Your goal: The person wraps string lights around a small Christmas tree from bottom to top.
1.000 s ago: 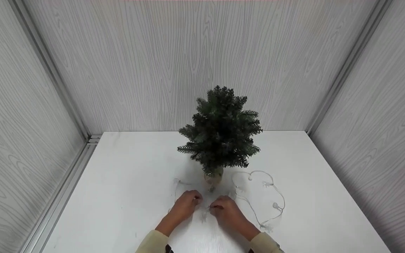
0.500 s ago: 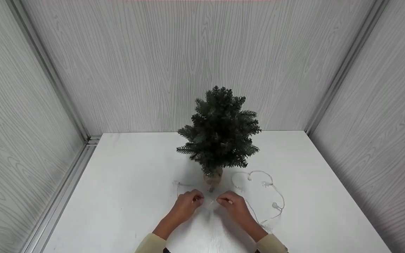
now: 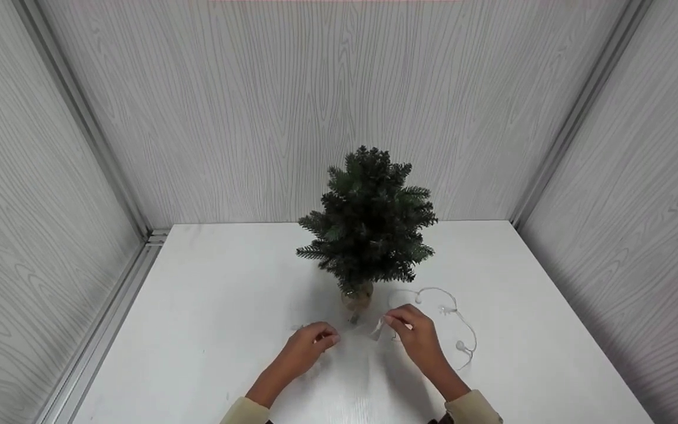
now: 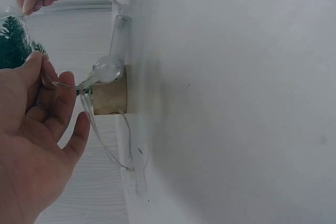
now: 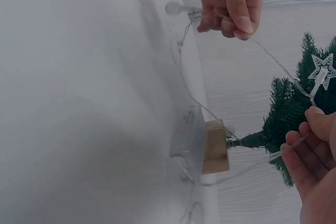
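Right hand (image 3: pixel 414 334) has shifted outward from the left hand (image 3: pixel 309 347); string lights (image 3: pixel 461 345) run between both, in front of the tree (image 3: pixel 368 218), with a loop on the table (image 3: pixel 227 277) right of it. They look light, limp (star (image 5: pixel 322 71) probably brittle), so best held beside a bulb (image 4: pixel 109 69). Right fingertips pinch just below the star; left thumb and forefinger pinch too, others loosely bent. Forearms angle inward.
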The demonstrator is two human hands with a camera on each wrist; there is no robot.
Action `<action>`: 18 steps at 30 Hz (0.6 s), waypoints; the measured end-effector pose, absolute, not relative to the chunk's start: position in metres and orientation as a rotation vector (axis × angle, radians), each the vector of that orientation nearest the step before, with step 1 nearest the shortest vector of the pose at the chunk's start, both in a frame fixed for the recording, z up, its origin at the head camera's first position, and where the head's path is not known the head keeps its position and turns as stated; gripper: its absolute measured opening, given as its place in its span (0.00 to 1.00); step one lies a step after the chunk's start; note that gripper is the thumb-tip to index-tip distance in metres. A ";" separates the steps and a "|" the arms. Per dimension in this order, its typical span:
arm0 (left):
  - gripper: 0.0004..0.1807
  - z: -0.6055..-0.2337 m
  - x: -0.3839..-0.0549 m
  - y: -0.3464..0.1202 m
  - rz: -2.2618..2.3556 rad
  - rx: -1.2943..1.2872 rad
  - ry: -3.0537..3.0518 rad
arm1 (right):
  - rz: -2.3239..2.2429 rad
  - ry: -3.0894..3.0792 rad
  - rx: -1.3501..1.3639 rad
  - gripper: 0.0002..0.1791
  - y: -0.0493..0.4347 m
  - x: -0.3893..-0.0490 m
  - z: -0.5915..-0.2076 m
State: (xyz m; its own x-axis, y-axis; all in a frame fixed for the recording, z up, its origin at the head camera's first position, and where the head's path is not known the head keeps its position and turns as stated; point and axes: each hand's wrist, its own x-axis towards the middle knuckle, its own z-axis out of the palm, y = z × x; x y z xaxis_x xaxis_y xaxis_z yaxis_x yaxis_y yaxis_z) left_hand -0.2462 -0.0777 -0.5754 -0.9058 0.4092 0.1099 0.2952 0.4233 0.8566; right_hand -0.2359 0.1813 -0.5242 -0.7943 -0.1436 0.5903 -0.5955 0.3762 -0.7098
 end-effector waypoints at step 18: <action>0.09 -0.559 -0.245 -0.096 1.628 0.716 2.578 | 1.292 -2.155 0.520 0.06 0.223 -0.246 -0.499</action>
